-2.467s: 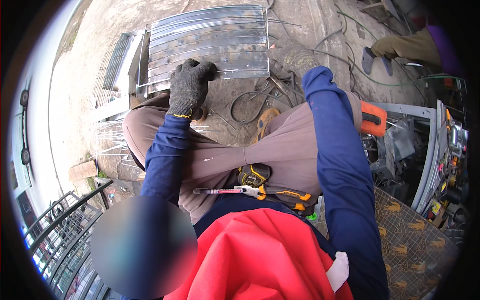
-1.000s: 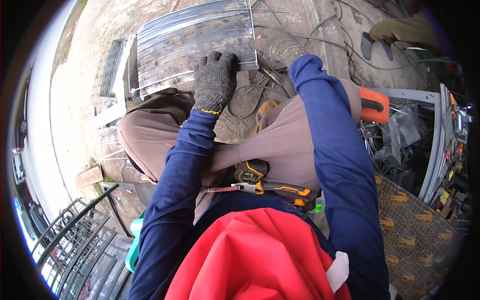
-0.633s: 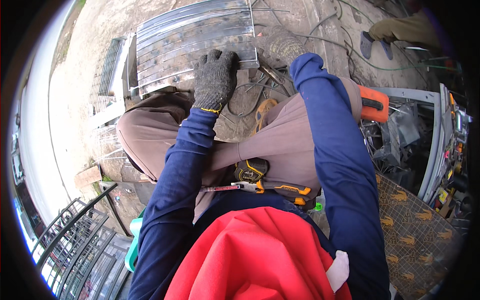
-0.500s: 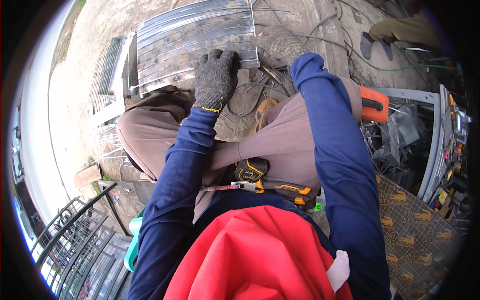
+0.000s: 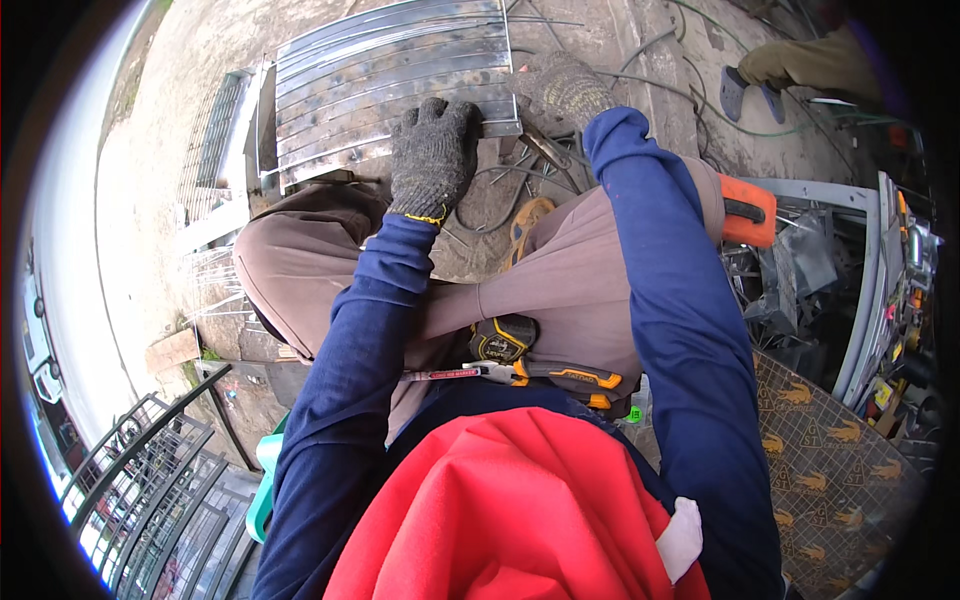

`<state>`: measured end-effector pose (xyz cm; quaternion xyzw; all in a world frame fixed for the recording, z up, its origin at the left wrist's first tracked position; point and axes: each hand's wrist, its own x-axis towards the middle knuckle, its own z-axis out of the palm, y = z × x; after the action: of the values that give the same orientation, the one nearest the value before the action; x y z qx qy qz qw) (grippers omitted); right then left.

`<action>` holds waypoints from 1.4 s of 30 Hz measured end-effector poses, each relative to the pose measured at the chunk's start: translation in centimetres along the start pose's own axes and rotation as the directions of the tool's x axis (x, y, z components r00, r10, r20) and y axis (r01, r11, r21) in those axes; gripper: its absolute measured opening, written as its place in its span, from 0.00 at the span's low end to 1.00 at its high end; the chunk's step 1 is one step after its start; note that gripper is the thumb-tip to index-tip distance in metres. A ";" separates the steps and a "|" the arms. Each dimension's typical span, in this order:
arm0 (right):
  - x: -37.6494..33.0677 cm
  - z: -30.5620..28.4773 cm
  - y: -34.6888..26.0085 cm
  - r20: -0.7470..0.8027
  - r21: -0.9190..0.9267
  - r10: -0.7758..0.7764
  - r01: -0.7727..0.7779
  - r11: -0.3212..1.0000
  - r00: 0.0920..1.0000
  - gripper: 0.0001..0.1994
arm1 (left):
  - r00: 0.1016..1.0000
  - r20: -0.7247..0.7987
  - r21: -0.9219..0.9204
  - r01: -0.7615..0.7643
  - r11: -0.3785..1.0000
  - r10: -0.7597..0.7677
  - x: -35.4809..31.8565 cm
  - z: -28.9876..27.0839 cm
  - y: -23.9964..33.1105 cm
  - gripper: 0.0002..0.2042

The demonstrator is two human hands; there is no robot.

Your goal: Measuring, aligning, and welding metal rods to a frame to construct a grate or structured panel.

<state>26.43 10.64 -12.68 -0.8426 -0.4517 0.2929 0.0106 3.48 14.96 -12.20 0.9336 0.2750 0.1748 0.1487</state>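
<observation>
A slatted metal panel [image 5: 395,80], grey with dark heat spots, lies in front of my knees. My left hand [image 5: 435,155], in a dark grey knit glove, rests on its near edge with the fingers laid over the slats. My right hand [image 5: 575,90], in a similar glove, is at the panel's right side. Its fingers look drawn together toward the panel edge; they blend with the ground, and anything in them is hidden. Below that hand a brown metal bar [image 5: 548,152] slants under the panel's corner. Across my lap lie a tape measure [image 5: 503,338] and orange-and-black-handled pliers [image 5: 565,374].
An orange-handled tool [image 5: 748,212] is beside my right knee. A metal frame [image 5: 872,290] bounds scrap pieces at the right, near a patterned board [image 5: 820,470]. Cables [image 5: 700,95] cross the ground toward another person's shoe [image 5: 733,92]. A black metal grille [image 5: 165,500] stands lower left.
Both hands stay almost where they were on and beside the panel. At the far left rim, a white vehicle shows more clearly on the road.
</observation>
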 end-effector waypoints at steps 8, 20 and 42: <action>1.9 1.5 1.8 -0.075 -0.058 -0.260 0.256 0.965 0.963 0.24 | 0.999 0.028 -0.016 0.023 1.000 -0.023 0.0 -0.4 0.2 0.10; 3.3 2.2 2.4 -0.039 -0.258 -0.347 0.326 0.909 0.937 0.25 | 1.000 -0.015 -0.008 -0.007 1.000 0.007 -0.1 -0.1 0.0 0.08; -1.9 -1.3 -0.5 0.000 -0.077 -0.141 0.141 0.987 0.990 0.27 | 0.999 0.008 -0.040 0.037 0.999 -0.037 -0.3 -0.5 0.2 0.10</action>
<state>25.87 9.76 -10.52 -0.8091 -0.5211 0.2716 0.0001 3.09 14.74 -11.74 0.9259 0.2882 0.1740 0.1715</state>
